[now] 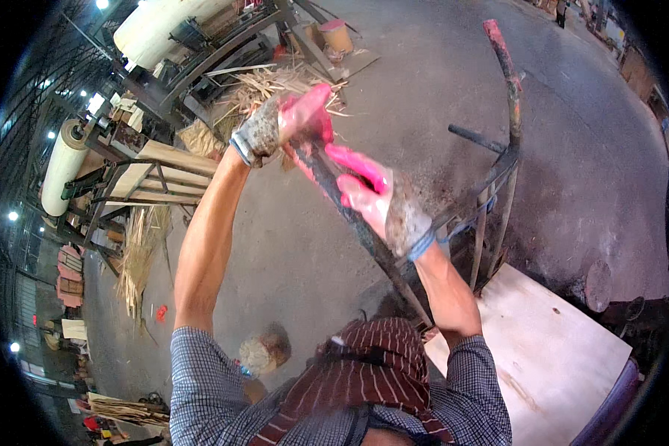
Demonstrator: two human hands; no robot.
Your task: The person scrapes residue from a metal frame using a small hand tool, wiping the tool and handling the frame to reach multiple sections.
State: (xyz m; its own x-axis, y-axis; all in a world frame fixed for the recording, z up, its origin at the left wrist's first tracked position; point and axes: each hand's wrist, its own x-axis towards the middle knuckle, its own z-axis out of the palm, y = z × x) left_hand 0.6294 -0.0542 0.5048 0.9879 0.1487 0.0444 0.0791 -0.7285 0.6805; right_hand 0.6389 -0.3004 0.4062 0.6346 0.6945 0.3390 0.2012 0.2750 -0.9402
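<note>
Both my hands wear pink-coated work gloves with dirty grey cuffs. A dark metal cart [483, 178] stands in front of me, its two long tubular handles worn with red paint. My left hand [293, 123] is closed around the upper end of the near handle [349, 212]. Lower along this same handle is my right hand [383, 197], its thumb and fingers stretched apart beside the tube. The far handle [505, 67] rises at the right, away from both hands. A striped dark red cloth [372, 349] hangs below my arms.
A pale plywood sheet [565, 342] lies at the lower right. Wood scraps [267, 85] are heaped near machinery at the upper left, beside a yellowish bucket [337, 36]. Rolls of pale material [67, 167] are on stands at the left. A round stump-like object [264, 353] stands near me.
</note>
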